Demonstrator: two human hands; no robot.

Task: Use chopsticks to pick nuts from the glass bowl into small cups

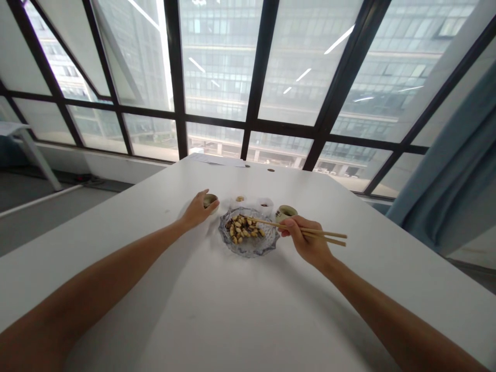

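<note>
Fingers and thumb of my left hand [197, 211] wrap round a small cup [210, 198] on the left. My right hand [308, 238] grips a pair of wooden chopsticks [323, 234], whose tips reach over the nuts or seeds [241, 227] piled in a clear glass plate [248, 252] with a scalloped rim. A second small cup [287, 211], greenish with dark writing, stands just behind my right hand. Behind the plate sit two small clear cups: the left one holds a pale piece [240, 199], the right clear cup [265, 203] something dark.
Everything stands on a white table [232, 305]. Papers [217, 159] and a small dark round thing [270, 170] lie near its far edge. Large dark-framed windows [220, 57] rise beyond, and a blue curtain [445, 170] hangs at the right.
</note>
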